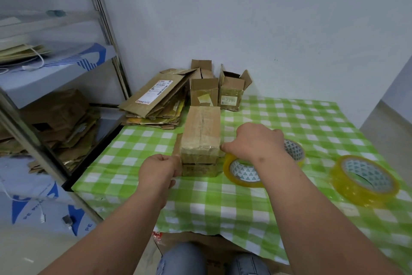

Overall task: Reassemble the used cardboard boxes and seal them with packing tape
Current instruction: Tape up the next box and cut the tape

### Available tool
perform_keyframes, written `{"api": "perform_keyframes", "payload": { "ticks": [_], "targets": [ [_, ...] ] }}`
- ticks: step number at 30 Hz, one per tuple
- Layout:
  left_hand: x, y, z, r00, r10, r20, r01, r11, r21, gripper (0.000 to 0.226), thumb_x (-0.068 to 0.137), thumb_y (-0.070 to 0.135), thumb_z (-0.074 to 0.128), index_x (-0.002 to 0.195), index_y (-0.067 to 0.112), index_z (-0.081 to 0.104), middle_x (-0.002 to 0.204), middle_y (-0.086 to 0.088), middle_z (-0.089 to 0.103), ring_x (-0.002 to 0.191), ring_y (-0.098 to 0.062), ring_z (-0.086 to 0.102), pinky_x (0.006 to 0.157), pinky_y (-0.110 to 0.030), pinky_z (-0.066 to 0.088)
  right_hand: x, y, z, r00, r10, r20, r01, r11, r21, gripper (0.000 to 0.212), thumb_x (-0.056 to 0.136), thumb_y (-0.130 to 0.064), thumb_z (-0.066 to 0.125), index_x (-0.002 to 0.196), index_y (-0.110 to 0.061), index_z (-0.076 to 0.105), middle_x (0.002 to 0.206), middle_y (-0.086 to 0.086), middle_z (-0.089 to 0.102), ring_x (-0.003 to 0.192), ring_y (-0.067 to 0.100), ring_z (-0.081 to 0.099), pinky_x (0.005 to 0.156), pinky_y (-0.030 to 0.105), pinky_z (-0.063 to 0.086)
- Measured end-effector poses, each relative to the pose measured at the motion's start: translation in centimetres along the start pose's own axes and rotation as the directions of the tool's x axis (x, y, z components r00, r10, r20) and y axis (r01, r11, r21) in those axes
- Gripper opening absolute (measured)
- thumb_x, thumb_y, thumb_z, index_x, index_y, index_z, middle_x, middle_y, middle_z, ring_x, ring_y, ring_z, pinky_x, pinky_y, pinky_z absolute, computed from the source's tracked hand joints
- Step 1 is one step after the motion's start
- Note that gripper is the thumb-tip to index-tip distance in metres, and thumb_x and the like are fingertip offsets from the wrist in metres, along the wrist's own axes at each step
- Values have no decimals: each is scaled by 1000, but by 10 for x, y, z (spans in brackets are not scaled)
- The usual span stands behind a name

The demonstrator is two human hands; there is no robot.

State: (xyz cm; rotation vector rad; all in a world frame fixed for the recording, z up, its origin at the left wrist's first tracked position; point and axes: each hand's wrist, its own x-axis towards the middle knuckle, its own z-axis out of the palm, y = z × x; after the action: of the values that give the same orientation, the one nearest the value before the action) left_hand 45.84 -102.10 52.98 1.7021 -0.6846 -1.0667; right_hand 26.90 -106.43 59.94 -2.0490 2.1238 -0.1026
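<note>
Nearest of all, the person's knees in blue jeans (180,259) sit tucked under the counter (223,207) with its green checked cloth. The left hand (159,171) is curled round the near left corner of the closed cardboard box (201,138), its grip tight on a flap edge there. The right hand (254,141) sits just beside the box's right corner, thumb and finger pinched together; whether tape is between them I cannot tell. A tape roll (243,171) lies under that wrist, another tape roll (364,180) farther right. Flattened cartons (156,98) and open boxes (230,91) stand behind.
</note>
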Motion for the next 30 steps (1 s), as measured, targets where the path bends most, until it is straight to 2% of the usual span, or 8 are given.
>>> {"api": "perform_keyframes", "payload": {
  "ticks": [4, 7, 9, 14, 18, 22, 26, 30],
  "targets": [
    [-1, 6, -5, 994, 99, -43, -94, 990, 109, 34, 87, 26, 73, 105, 14, 47, 93, -5, 56, 76, -19, 53, 70, -38, 49, -4, -4, 6, 995, -22, -95, 26, 999, 35, 12, 84, -37, 57, 86, -26, 59, 83, -7, 60, 89, 22, 61, 113, 52, 23],
    [-4, 8, -8, 973, 227, 49, -232, 961, 149, 11, 88, 8, 67, 95, 13, 60, 87, -5, 62, 78, -21, 58, 66, -31, 49, -6, -6, 11, 992, -45, -114, 53, 996, 70, 15, 86, -35, 59, 99, -27, 58, 104, -4, 59, 100, 24, 61, 115, 53, 20],
    [-8, 9, -5, 957, 278, 80, -287, 946, 152, 14, 90, 0, 60, 85, 13, 66, 80, -3, 67, 76, -21, 61, 70, -34, 53, -8, -6, 15, 980, -75, -183, 90, 993, 75, 14, 87, -31, 60, 101, -29, 58, 113, -2, 52, 102, 24, 60, 118, 54, 14],
    [-9, 12, -6, 948, 314, 49, -317, 931, 179, 22, 96, 28, 55, 82, 20, 70, 82, -2, 72, 83, -26, 70, 83, -50, 58, -19, -2, 22, 913, -226, -339, 236, 972, -12, 9, 91, -25, 57, 87, -32, 60, 106, -4, 47, 107, 23, 51, 121, 53, 1],
    [-10, 15, -7, 929, 353, 110, -369, 884, 285, 38, 91, 57, 54, 85, 23, 70, 83, 0, 71, 82, -22, 68, 80, -45, 57, -27, 1, 18, 904, -339, -260, 325, 941, -95, 27, 93, -35, 47, 96, -30, 74, 107, -6, 54, 113, 20, 47, 121, 52, -6],
    [-8, 17, -5, 917, 383, 115, -397, 846, 356, 32, 92, 53, 58, 96, 25, 71, 88, 9, 69, 84, -12, 65, 77, -36, 53, -33, 1, 12, 922, -358, -147, 344, 933, -109, 38, 91, -52, 44, 106, -34, 73, 121, -7, 55, 123, 22, 43, 119, 55, -11],
    [-6, 19, 2, 852, 513, 101, -510, 774, 375, 38, 94, 39, 61, 128, 24, 56, 103, 9, 62, 85, -6, 61, 65, -30, 50, -37, 2, 10, 950, -304, -71, 293, 946, -139, 51, 93, -67, 35, 127, -40, 62, 138, -4, 49, 136, 26, 35, 118, 59, -9],
    [-7, 15, 2, 739, 651, 170, -642, 607, 467, 28, 96, 35, 59, 123, 30, 60, 109, 13, 57, 85, -4, 59, 71, -30, 50, -40, -2, 16, 953, -288, -97, 275, 952, -131, 54, 96, -62, 27, 123, -37, 66, 143, -1, 48, 138, 27, 32, 117, 60, -9]
  ]
}}
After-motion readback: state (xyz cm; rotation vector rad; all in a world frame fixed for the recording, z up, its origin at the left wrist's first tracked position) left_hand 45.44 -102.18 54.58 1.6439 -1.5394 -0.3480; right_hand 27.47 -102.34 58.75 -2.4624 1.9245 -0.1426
